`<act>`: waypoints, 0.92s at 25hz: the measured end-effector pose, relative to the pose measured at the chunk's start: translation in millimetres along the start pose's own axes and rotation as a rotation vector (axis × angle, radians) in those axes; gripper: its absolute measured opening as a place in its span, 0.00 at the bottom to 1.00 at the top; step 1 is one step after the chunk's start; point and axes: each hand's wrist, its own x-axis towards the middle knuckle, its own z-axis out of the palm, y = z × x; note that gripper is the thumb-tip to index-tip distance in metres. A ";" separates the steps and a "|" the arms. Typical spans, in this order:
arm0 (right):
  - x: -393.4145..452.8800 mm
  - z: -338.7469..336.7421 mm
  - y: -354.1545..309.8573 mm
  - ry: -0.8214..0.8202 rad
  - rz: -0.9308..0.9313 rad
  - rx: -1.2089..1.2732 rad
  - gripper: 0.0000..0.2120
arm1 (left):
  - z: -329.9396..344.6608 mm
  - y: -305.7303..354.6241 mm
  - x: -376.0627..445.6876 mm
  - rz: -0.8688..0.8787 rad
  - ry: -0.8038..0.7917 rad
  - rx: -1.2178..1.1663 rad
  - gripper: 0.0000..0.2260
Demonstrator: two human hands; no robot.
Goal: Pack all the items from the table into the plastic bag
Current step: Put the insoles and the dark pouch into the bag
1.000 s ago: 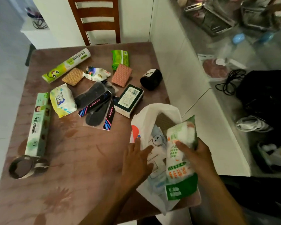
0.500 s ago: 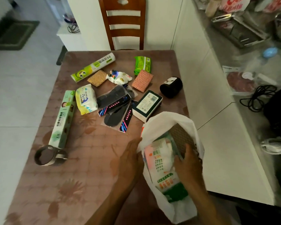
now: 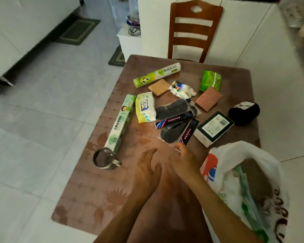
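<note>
Hands: left (image 3: 147,170) flat, empty; right (image 3: 184,160) fingertips at insole pack (image 3: 178,128) edge.

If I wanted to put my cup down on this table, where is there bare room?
The near left part of the table is bare, bordered by the metal mug and the left hand. The far half is crowded, from the long green box across to the black roll. The plastic bag fills the near right corner.

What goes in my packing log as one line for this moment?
stage: reaching next item | right hand: at insole pack | left hand: open | plastic bag: part-filled
</note>
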 end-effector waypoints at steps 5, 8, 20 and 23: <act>67.2 31.8 7.4 0.076 0.202 -0.049 0.27 | -2.5 -50.8 55.8 -0.003 -0.271 0.207 0.26; 88.7 45.8 32.3 0.095 0.251 -0.313 0.35 | 2.0 -82.5 59.6 -0.094 -0.501 0.435 0.27; 99.2 49.4 39.7 0.433 0.270 -0.590 0.23 | 5.7 -83.1 61.4 -0.166 -0.284 -0.084 0.15; 89.5 49.1 21.3 0.438 0.537 -0.261 0.31 | 7.5 -72.9 62.2 -0.194 -0.261 -0.123 0.15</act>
